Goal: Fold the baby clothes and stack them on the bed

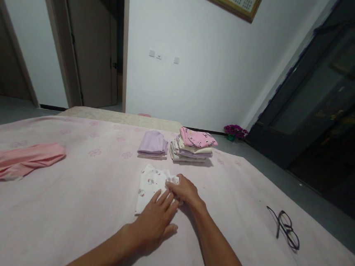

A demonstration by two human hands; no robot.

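A white garment (149, 186) with small printed figures lies folded into a rough rectangle on the pink bedspread (96, 213). My left hand (156, 220) rests flat on its near part, fingers stretched out and thumb apart. At the garment's right edge, my right hand (187, 191) is closed on a bit of the cloth, with the thumb on top and the fingertips partly hidden. Just beyond lie a folded lilac piece of clothing (153, 143) and a stack of folded clothes (191, 155) topped by a pink printed one (198, 138).
A loose salmon-pink garment (22, 161) lies on the bed's left side. Black-framed glasses (287, 229) lie at the right, near the bed's edge. Past the bed are a white wall (200, 81), a door (89, 42) and purple flowers (236, 131) on the floor.
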